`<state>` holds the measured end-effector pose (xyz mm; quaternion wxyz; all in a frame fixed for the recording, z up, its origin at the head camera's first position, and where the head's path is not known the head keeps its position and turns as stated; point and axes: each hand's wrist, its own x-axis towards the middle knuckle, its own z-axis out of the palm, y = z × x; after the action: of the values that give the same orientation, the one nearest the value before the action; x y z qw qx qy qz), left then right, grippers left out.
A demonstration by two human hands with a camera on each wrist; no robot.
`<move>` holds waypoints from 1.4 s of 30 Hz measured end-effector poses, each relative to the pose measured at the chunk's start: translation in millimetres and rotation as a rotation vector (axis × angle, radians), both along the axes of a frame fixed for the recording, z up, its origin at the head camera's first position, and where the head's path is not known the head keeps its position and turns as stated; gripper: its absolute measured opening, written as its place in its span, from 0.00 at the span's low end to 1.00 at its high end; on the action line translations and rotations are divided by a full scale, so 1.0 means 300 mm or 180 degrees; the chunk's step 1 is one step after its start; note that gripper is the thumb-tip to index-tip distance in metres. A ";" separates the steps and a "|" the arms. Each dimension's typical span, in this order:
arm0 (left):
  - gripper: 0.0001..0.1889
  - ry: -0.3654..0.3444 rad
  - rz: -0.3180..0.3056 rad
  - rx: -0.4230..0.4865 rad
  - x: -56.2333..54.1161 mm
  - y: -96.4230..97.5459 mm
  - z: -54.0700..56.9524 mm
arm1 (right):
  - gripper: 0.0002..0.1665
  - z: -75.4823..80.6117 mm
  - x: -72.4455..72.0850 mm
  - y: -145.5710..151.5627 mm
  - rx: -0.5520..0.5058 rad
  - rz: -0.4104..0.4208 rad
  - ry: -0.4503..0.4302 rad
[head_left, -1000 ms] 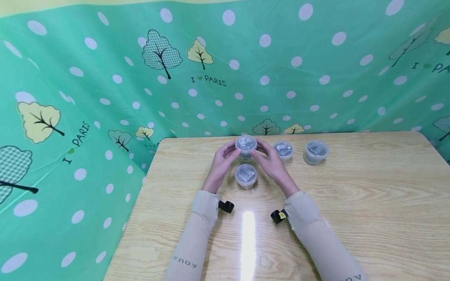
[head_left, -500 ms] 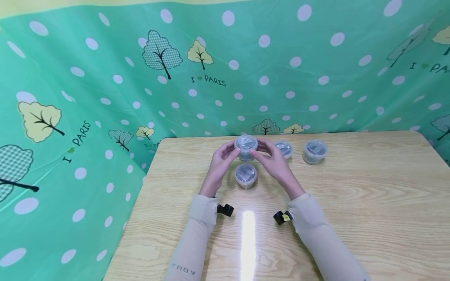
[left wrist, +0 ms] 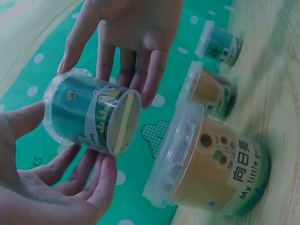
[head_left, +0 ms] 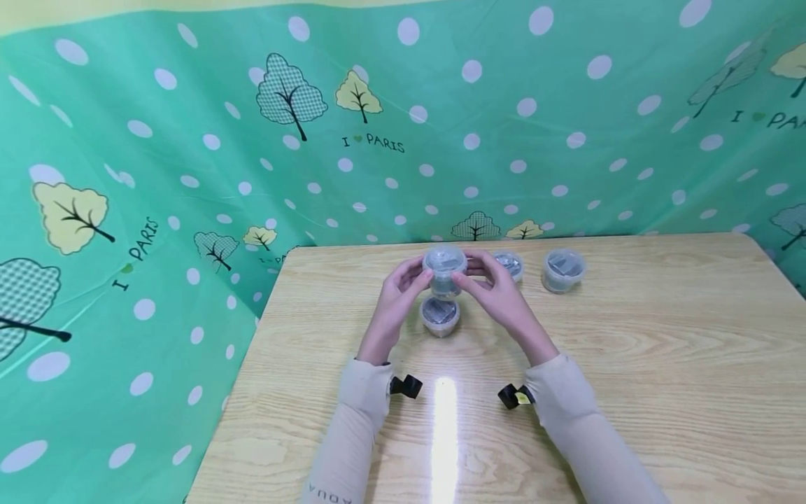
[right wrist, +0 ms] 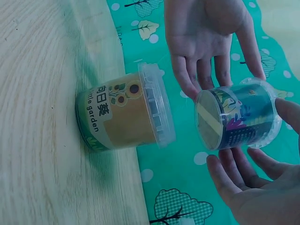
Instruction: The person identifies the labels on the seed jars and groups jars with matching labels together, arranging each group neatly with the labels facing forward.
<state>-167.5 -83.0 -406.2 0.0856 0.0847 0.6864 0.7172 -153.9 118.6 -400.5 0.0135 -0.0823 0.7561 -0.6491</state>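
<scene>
Between my left hand [head_left: 392, 301] and right hand [head_left: 500, 297] I hold a small clear plastic cup [head_left: 445, 271] with a lid, raised off the table. My thumbs lie on its near side and the fingers on its flanks. In the left wrist view the cup [left wrist: 91, 115] is tilted; a bee print and a pale strip on its base show. A similar lidded cup [head_left: 439, 318], labelled with sunflowers, stands on the table close to me. In the right wrist view this sunflower cup [right wrist: 122, 108] is apart from the held one.
Two more lidded cups stand at the back right: one [head_left: 513, 264] partly behind my right hand, the other [head_left: 563, 271] further right. The wooden table [head_left: 661, 336] meets a green dotted cloth [head_left: 378, 203] at its back and left.
My hands have lifted the held cup and brought it slightly nearer and to the right. In the head view it now overlaps the back of the sunflower cup. The other cups stay put.
</scene>
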 end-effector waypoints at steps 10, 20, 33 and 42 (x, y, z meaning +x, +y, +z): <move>0.25 -0.0027 -0.0044 -0.0091 0.041 0.008 0.002 | 0.37 -0.010 0.043 0.015 -0.0002 0.0070 -0.0065; 0.25 -0.0010 -0.0089 -0.0102 0.077 0.033 0.014 | 0.36 -0.008 0.082 0.039 -0.0066 0.0105 -0.0087; 0.25 -0.0020 -0.0032 -0.0153 0.107 0.064 0.013 | 0.36 -0.004 0.112 0.059 -0.0085 0.0153 -0.0125; 0.24 -0.0027 -0.0047 -0.0135 0.121 0.072 0.007 | 0.35 -0.005 0.122 0.064 -0.0066 0.0121 -0.0156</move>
<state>-131.1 -61.4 -404.2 0.0956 0.0849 0.7004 0.7022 -117.1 137.7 -401.9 0.0435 -0.0809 0.7471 -0.6583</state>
